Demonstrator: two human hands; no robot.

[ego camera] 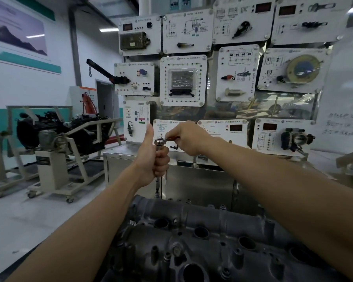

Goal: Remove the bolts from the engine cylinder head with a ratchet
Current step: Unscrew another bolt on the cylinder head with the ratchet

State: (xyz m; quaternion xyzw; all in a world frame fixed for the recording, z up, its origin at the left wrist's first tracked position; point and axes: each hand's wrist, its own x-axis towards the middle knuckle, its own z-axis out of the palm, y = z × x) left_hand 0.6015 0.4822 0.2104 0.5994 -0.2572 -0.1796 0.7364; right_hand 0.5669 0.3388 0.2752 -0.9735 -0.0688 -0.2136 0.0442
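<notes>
Left hand (151, 157) is clamping the slim chrome extension bar (157, 183), right hand (186, 137) gripping the red-handled chrome ratchet (159, 141); bar wants holding plumb.

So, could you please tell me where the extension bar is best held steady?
Wrap the upper shaft of the extension bar, just under the ratchet head, from the left: it stands upright and slim, and the ratchet handle juts right. The left hand grips there.

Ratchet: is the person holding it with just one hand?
No, the right hand grips the handle of the ratchet while the left hand grips the upright extension bar under its head.
</notes>
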